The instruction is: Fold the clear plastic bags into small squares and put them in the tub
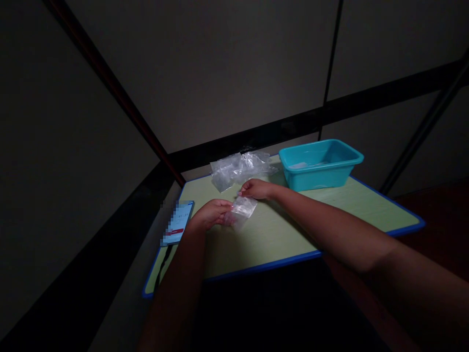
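Note:
Between my two hands is a small clear plastic bag (244, 207), held just above the table. My left hand (214, 213) grips its left edge, with fingertips partly seen through the film. At the bag's top edge, my right hand (252, 188) pinches with thumb and fingers. Whether anything lies inside the bag I cannot make out. Behind my hands lies a loose pile of similar clear plastic bags (238, 167), overlapping and shiny.
A turquoise plastic basin (317, 177) stands at the back right, with something whitish inside. At the left edge lies a phone (179, 222) with its screen lit, and a dark strap (163, 266) near it. The pale green table (271, 244) has a blue rim; walls close in behind and left.

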A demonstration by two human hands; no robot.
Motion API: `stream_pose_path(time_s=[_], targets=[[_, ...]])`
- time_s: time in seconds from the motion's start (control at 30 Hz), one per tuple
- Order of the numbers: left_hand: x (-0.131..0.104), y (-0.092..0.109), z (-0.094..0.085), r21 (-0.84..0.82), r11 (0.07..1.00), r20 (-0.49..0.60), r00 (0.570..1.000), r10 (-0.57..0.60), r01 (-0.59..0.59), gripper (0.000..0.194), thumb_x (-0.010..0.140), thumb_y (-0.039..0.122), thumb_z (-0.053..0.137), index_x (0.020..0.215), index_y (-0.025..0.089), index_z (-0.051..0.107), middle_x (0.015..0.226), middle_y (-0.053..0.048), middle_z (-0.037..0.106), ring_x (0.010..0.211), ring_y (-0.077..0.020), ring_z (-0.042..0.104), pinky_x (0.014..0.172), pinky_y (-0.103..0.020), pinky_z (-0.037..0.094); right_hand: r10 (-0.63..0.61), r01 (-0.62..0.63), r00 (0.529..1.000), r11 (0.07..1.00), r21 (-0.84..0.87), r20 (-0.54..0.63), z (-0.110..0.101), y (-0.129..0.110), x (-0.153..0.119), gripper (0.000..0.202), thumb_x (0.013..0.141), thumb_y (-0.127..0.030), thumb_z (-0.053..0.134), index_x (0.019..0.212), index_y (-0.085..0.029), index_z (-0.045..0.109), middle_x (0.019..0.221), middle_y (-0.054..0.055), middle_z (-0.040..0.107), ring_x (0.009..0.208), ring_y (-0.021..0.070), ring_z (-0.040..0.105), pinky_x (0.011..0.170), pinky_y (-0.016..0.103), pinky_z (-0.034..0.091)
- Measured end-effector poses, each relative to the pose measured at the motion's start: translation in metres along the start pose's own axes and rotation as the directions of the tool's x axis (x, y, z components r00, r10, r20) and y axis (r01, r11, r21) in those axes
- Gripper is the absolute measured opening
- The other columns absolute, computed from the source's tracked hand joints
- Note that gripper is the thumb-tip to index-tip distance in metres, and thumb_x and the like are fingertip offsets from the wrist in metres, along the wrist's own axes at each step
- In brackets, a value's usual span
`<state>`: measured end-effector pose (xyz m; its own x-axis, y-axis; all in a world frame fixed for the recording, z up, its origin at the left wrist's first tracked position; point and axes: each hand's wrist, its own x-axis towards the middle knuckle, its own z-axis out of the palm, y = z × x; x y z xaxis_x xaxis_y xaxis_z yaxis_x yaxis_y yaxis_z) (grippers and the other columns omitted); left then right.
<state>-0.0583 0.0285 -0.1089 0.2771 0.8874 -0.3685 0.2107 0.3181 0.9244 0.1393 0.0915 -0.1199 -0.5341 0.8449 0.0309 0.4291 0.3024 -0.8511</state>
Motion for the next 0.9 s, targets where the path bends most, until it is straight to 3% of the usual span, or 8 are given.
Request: stream_pose_path(time_s=[0.17, 0.3, 0.43, 0.5, 0.6, 0.7, 0.8, 0.9], targets=[[0.007, -0.004, -0.003, 0.097, 0.994, -0.136, 0.989, 0.063, -0.05, 0.017, 0.064, 0.025, 0.07, 0.075, 0.013, 0.065, 0.05, -0.002, 0.062, 0.04, -0.0119, 0.055, 0.043, -0.021, 0.045, 0.025, -0.046, 0.997, 0.952, -0.303, -0.071, 0.002, -0.008, -0.002, 0.024, 0.078, -0.031, 0.056, 0.061, -0.015, 0.061, 0.05, -0.001, 0.052, 0.049, 0.0089, 0.043, 0.048, 0.022, 0.03], [0.011, -0.005, -0.002, 0.227, 0.962, -0.297, 0.93, 0.215, -0.15, 0.011, 0.063, 0.023, 0.069, 0.067, 0.014, 0.065, 0.048, 0.0, 0.058, 0.043, -0.0123, 0.053, 0.045, -0.022, 0.043, 0.035, -0.103, 0.99, 0.839, -0.535, -0.135, 0.004, -0.011, -0.002, 0.026, 0.079, -0.035, 0.057, 0.072, -0.013, 0.069, 0.067, 0.009, 0.066, 0.066, 0.0162, 0.057, 0.056, 0.023, 0.037], [0.01, -0.004, 0.002, 0.577, 0.778, -0.37, 0.771, 0.519, -0.247, 0.017, 0.065, 0.03, 0.069, 0.076, 0.017, 0.069, 0.078, -0.007, 0.067, 0.087, -0.0238, 0.062, 0.078, -0.031, 0.047, 0.056, -0.164, 0.98, 0.776, -0.609, -0.193, 0.007, -0.01, -0.003, 0.033, 0.08, -0.041, 0.054, 0.089, -0.012, 0.07, 0.093, 0.017, 0.068, 0.087, 0.0249, 0.062, 0.07, 0.028, 0.043], [0.01, -0.005, 0.006, 0.702, 0.657, -0.291, 0.731, 0.617, -0.275, 0.033, 0.068, 0.034, 0.067, 0.097, 0.018, 0.067, 0.112, -0.011, 0.063, 0.117, -0.0272, 0.047, 0.099, -0.035, 0.034, 0.071, -0.188, 0.976, 0.755, -0.628, -0.206, 0.008, -0.01, -0.004, 0.035, 0.081, -0.042, 0.053, 0.094, -0.013, 0.069, 0.099, 0.018, 0.067, 0.092, 0.0265, 0.061, 0.074, 0.03, 0.044], [0.012, -0.011, 0.017, 0.75, 0.598, -0.156, 0.804, 0.574, -0.281, 0.056, 0.074, 0.04, 0.063, 0.124, 0.018, 0.052, 0.144, -0.014, 0.035, 0.137, -0.0266, 0.018, 0.11, -0.039, 0.013, 0.076, -0.194, 0.975, 0.754, -0.627, -0.211, 0.008, -0.011, -0.006, 0.037, 0.081, -0.044, 0.054, 0.096, -0.013, 0.068, 0.103, 0.019, 0.066, 0.097, 0.0286, 0.06, 0.078, 0.033, 0.043], [0.014, -0.016, 0.028, 0.781, 0.577, -0.084, 0.876, 0.474, -0.238, 0.064, 0.079, 0.042, 0.057, 0.134, 0.016, 0.039, 0.149, -0.017, 0.02, 0.139, -0.0278, 0.008, 0.109, -0.045, 0.006, 0.077, -0.224, 0.965, 0.741, -0.634, -0.251, 0.006, -0.014, -0.008, 0.039, 0.081, -0.045, 0.053, 0.1, -0.012, 0.065, 0.105, 0.021, 0.064, 0.1, 0.0311, 0.058, 0.084, 0.039, 0.041], [0.014, -0.019, 0.037, 0.833, 0.51, -0.063, 0.88, 0.471, -0.214, 0.063, 0.083, 0.041, 0.05, 0.137, 0.014, 0.034, 0.149, -0.02, 0.017, 0.139, -0.0288, 0.01, 0.108, -0.049, 0.002, 0.042, -0.261, 0.943, 0.713, -0.651, -0.331, 0.002, -0.017, -0.01, 0.037, 0.085, -0.04, 0.047, 0.108, -0.014, 0.06, 0.108, 0.019, 0.063, 0.103, 0.0307, 0.055, 0.09, 0.046, 0.036], [0.015, -0.02, 0.043, 0.864, 0.464, -0.064, 0.871, 0.488, -0.197, 0.06, 0.086, 0.039, 0.045, 0.138, 0.013, 0.032, 0.149, -0.02, 0.016, 0.139, -0.0285, 0.01, 0.108, -0.05, 0.001, -0.05, -0.189, 0.946, 0.717, -0.671, -0.32, 0.001, -0.016, -0.011, 0.038, 0.09, -0.035, 0.038, 0.118, -0.015, 0.054, 0.121, 0.018, 0.056, 0.115, 0.0304, 0.047, 0.097, 0.056, 0.026]])
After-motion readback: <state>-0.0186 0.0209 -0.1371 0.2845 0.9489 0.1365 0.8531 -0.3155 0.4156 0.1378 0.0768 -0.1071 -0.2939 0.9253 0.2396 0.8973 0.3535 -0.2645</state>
